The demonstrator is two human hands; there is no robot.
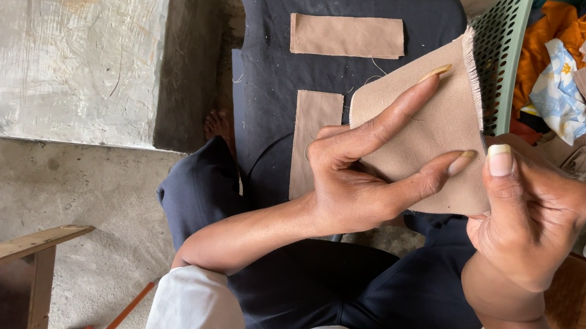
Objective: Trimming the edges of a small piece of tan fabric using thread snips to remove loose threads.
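A seated person holds a tan fabric piece [421, 128] up over the lap, between both hands. The left hand [356, 172] is spread against the cloth, forefinger stretched along its upper part and another finger laid along its lower edge, so the hand is mostly open yet pressing the piece. The right hand [527, 215] is curled shut on the cloth's lower right corner, thumb on top; the fingers behind are hidden, so the exact pinch is hard to make out. The piece's frayed edge lies just beside the rim of a green plastic basket [513, 29] filled with mixed cloth scraps [569, 74] in orange, white and brown. Beneath the hands, two more tan strips [344, 35] [312, 136] rest on a dark cloth [266, 57] spread on the concrete floor [53, 192]. A wooden stool [5, 285] stands at the left.
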